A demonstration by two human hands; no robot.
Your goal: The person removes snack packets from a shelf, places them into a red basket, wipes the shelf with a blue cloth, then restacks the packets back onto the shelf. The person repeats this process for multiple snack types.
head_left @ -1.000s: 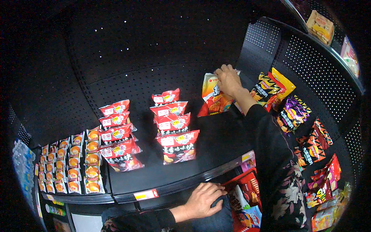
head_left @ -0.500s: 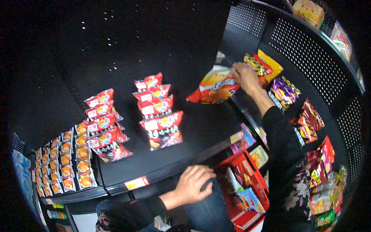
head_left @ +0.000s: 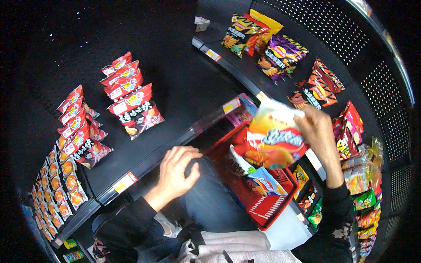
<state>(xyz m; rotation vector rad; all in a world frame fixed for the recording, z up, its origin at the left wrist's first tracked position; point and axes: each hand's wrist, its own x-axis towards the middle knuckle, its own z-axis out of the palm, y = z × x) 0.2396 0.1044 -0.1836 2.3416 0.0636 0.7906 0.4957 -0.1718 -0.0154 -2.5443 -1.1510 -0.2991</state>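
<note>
My right hand (head_left: 316, 127) grips a white, orange and red snack bag (head_left: 275, 136) by its edge. The bag hangs over the red shopping basket (head_left: 275, 215) and hides part of it. Inside the basket lie a blue snack bag (head_left: 267, 181) and a white-and-green packet (head_left: 241, 161). My left hand (head_left: 176, 172) hovers with nothing in it, fingers stretched and thumb apart, above my knee (head_left: 206, 188) and near the front edge of the black shelf (head_left: 162, 142).
Red snack bags (head_left: 136, 111) stand in rows on the left shelf, beside small orange-pictured packets (head_left: 72, 179). The right shelf carries a purple bag (head_left: 283, 55), a yellow bag (head_left: 267, 24) and several others. A perforated black panel (head_left: 333, 33) backs it.
My right hand has brought the bag from the far shelf nearer and over the basket. The view has turned, so the shelves appear shifted left. My left hand stays free.
</note>
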